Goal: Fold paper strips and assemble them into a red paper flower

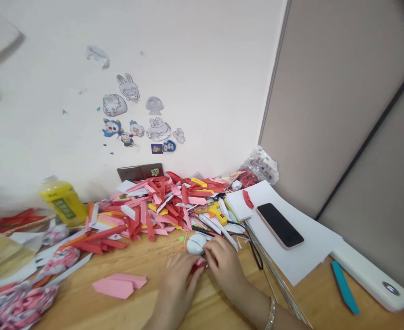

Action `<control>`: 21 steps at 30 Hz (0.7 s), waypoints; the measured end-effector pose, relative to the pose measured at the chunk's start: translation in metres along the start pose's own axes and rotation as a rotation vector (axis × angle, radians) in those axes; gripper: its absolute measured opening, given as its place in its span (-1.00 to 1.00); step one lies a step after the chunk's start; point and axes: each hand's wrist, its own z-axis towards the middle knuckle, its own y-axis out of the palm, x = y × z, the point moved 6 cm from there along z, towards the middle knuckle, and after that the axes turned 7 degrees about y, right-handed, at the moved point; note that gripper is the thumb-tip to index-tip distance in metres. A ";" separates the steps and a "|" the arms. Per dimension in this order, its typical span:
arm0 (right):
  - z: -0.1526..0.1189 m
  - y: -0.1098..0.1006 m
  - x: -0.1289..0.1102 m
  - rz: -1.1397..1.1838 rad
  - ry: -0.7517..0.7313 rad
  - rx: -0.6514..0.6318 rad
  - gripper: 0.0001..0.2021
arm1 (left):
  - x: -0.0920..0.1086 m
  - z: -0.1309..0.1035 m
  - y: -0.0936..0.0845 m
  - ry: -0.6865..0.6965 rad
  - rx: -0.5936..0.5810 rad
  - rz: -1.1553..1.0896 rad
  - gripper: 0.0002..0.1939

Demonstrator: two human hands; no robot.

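Note:
My left hand is closed in a pinch at the middle of the wooden table. A small red piece, perhaps folded paper, shows between its thumb and fingers. My right hand meets it from the right, thumb and fingers pinched together; what they grip is hidden. Just beyond the fingertips sits a smooth, rounded white object, whose kind I cannot make out. To the left of my left hand lie pink folded paper strips.
Behind my hands spreads a heap of red, pink, white and yellow folded paper, with a yellow glue gun. A yellow bottle stands left. A phone lies on white paper; a teal strip lies at right.

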 end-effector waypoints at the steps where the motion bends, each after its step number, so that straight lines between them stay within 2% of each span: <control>1: -0.001 -0.002 -0.003 0.030 -0.016 -0.008 -0.83 | -0.003 0.000 -0.002 -0.056 0.015 -0.032 -0.87; 3: -0.004 -0.002 -0.005 0.134 -0.006 -0.046 -0.85 | -0.010 0.000 -0.004 -0.185 0.033 -0.121 -0.85; 6: -0.007 0.003 0.000 0.302 0.114 -0.082 -0.80 | -0.021 0.001 0.001 -0.400 0.032 -0.334 -0.85; 8: -0.008 0.005 0.008 0.366 0.220 -0.035 -0.82 | -0.028 0.000 0.007 -0.522 0.010 -0.488 -0.82; 10: -0.007 0.005 0.016 0.393 0.308 0.024 -0.85 | -0.031 0.000 0.013 -0.580 -0.017 -0.581 -0.81; 14: -0.005 0.004 0.019 0.379 0.326 0.021 -0.90 | -0.029 -0.001 0.016 -0.558 -0.011 -0.625 -0.82; 19: -0.005 -0.003 0.003 0.363 0.163 -0.035 -0.95 | -0.029 -0.005 0.004 -0.499 0.137 -0.514 -0.84; 21: -0.005 -0.006 -0.006 0.329 0.074 -0.045 -0.95 | -0.026 -0.004 -0.003 -0.414 0.174 -0.440 -0.86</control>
